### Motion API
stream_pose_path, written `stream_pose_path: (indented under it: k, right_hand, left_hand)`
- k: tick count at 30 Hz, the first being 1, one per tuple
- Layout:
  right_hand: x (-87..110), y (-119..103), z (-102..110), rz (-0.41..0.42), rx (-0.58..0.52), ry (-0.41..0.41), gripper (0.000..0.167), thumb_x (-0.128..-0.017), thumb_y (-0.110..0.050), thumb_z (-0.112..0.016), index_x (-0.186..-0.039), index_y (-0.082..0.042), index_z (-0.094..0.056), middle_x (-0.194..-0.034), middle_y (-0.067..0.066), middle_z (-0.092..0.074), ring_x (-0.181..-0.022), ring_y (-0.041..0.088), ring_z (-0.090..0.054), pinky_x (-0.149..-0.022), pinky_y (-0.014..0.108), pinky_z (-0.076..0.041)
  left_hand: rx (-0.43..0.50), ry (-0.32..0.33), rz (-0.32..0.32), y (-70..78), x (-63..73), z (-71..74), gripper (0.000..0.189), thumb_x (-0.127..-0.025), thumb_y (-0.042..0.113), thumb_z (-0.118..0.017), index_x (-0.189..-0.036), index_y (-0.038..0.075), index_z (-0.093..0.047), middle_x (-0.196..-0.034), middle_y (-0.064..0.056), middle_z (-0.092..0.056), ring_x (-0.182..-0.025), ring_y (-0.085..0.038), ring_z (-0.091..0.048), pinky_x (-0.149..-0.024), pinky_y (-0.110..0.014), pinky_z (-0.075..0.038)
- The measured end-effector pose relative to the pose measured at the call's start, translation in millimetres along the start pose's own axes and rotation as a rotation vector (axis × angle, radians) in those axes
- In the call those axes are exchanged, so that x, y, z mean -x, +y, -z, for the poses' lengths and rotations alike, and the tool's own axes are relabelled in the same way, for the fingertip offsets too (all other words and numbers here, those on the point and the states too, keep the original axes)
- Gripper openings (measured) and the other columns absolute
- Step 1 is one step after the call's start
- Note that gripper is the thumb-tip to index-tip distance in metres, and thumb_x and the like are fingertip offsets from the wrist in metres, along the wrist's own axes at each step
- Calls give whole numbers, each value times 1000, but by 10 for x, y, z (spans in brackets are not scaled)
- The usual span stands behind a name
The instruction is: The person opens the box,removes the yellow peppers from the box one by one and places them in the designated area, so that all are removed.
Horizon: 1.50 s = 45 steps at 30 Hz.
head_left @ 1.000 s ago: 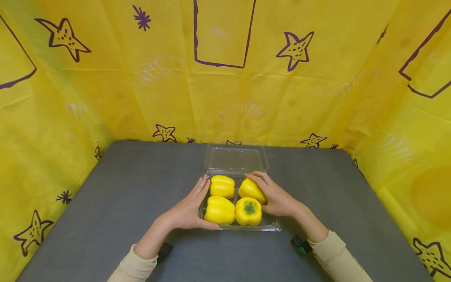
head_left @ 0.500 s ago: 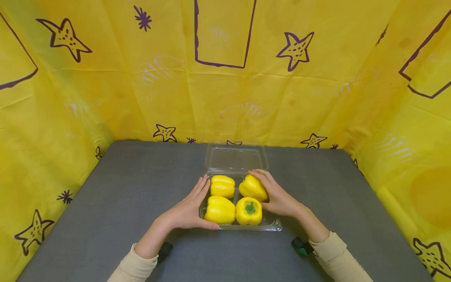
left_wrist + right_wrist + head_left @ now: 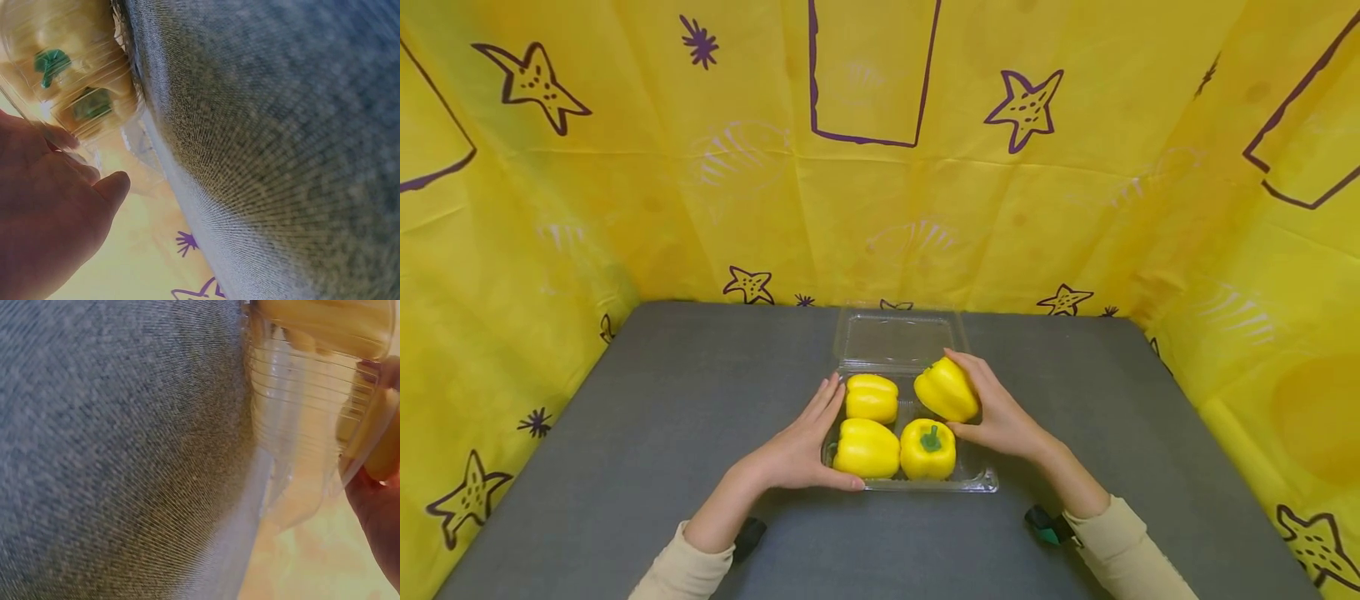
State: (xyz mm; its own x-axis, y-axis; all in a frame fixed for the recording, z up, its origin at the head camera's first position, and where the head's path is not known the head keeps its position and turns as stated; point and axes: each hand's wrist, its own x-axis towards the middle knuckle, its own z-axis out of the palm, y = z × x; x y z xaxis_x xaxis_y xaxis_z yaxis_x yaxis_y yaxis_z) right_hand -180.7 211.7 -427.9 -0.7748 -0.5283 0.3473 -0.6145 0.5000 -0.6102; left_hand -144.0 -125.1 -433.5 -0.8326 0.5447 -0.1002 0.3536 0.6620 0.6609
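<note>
An open clear plastic clamshell container (image 3: 917,485) holds yellow bell peppers. My right hand (image 3: 1007,417) grips one yellow bell pepper (image 3: 946,390) at the back right, thumb below and fingers over its far side. That pepper is tilted, and in the right wrist view the pepper (image 3: 382,453) shows above the container wall (image 3: 294,406). The other peppers sit in the container: one at back left (image 3: 872,398), one at front left (image 3: 867,449), and one at front right (image 3: 928,450) with its green stem up. My left hand (image 3: 801,446) rests along the container's left side, fingers straight, thumb at the front rim.
The container's clear lid (image 3: 898,337) lies folded back toward the rear of the grey table (image 3: 700,375). Yellow cloth (image 3: 880,192) printed with starfish hangs behind the table and along both sides.
My right hand has drawn the back-right pepper up and to the right, away from its neighbours, and tilted it. The left hand and the container stay in place.
</note>
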Motion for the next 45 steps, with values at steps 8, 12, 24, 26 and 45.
stream_pose_path:
  k: [8, 12, 24, 26, 45]
  right_hand:
    - [16, -36, 64, -55, -39, 42, 107, -70, -16, -89, -154, -29, -24, -147, 5, -33, -120, 20, -44, -96, 50, -43]
    - [20, -39, 115, -85, -64, 85, 106, -70, -20, -90, -154, -30, -25, -146, 4, -34, -118, 19, -45, -95, 48, -44]
    - [27, -65, 287, -204, -114, 193, 103, -71, -4, -86, -154, -13, -25, -140, 17, -35, -112, 29, -45, -88, 43, -44]
    - [28, -66, 313, -213, -133, 214, 102, -71, 0, -85, -153, -10, -25, -138, 20, -34, -112, 31, -44, -87, 45, -43]
    - [-1, 503, 431, -378, -102, 263, 102, -75, -10, -84, -154, -13, -19, -139, 26, -27, -114, 38, -38, -90, 49, -34]
  left_hand:
    - [1, -3, 3, 6, 7, 6, 134, -67, 65, -79, -157, 13, 6, -161, 0, 19, -147, -21, 14, -113, -57, -18]
    - [-2, -5, 6, -4, 2, -5, 135, -66, 66, -79, -157, 15, 6, -161, 2, 20, -147, -19, 14, -113, -55, -18]
    - [6, 8, -5, 7, 10, 2, 134, -66, 64, -80, -157, 13, 6, -161, 0, 19, -147, -21, 13, -113, -57, -20]
    - [6, 8, -3, 9, 11, 2, 134, -66, 64, -80, -157, 13, 6, -161, 0, 19, -147, -21, 13, -113, -57, -20]
    - [12, 8, -13, -4, 8, 0, 135, -66, 65, -80, -157, 13, 6, -161, 0, 19, -147, -21, 14, -112, -58, -19]
